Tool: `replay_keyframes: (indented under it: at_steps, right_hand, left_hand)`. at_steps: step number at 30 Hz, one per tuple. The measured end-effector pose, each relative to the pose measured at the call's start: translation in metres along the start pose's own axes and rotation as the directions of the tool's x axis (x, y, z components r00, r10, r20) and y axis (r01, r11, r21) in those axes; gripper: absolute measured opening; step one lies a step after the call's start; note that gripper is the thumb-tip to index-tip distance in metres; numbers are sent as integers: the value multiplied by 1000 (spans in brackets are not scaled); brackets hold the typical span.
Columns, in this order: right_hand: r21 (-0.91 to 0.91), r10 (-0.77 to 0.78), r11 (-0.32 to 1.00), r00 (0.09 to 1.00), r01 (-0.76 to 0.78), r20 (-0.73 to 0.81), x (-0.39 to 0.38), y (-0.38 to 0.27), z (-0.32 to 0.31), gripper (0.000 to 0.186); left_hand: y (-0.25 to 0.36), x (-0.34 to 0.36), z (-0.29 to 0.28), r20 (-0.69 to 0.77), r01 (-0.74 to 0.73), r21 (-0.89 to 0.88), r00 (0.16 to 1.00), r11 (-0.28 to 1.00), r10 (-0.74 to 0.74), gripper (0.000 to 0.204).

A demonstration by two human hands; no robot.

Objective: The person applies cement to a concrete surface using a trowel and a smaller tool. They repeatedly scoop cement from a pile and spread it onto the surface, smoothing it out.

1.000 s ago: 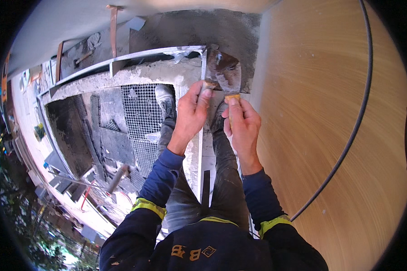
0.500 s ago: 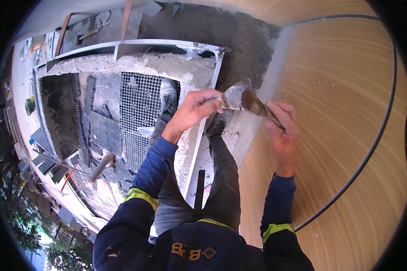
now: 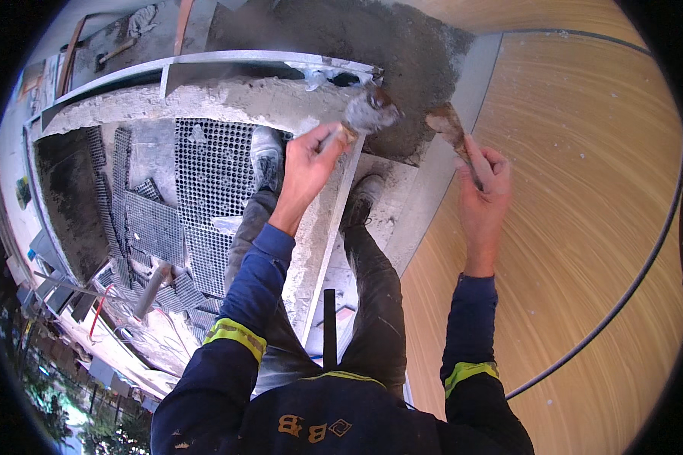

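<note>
Apparently held by their rear ends, leaving the working ends free: the left hand [image 3: 311, 163] grasps a mortar-smeared putty knife [image 3: 372, 112] near the metal frame's [image 3: 235, 55] far right corner; the right hand [image 3: 484, 193] grips a brown scraper-like tool [image 3: 449, 127] by the wood-grain panel's [image 3: 584, 197] left edge. Forearms reach forward, apart; tool tips angle inward, not touching.

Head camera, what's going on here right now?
A person's left hand grips a grey-smeared scraper, and the right hand holds a brown scraper. The two tools are apart, both held out in front. A black grid mat lies to the left; a wooden panel is on the right.
</note>
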State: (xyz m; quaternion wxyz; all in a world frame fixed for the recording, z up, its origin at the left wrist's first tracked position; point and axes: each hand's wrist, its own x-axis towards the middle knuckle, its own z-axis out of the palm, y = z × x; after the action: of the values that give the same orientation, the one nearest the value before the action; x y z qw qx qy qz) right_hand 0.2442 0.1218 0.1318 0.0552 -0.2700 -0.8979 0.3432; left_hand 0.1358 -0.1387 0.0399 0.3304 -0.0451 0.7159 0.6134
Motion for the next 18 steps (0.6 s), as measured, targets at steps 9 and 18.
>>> replay_keyframes:
  at_steps: [9, 18]
  right_hand:
    - [-111, -168, 980, 985, 164, -28, -10, -21, 56, 40]
    - [202, 121, 971, 992, -126, 40, -18, -42, 46, 31]
  left_hand:
    - [1, 15, -15, -162, 42, 263, 987, 964, 1, 33]
    - [4, 16, -17, -202, 48, 284, 979, 958, 11, 36]
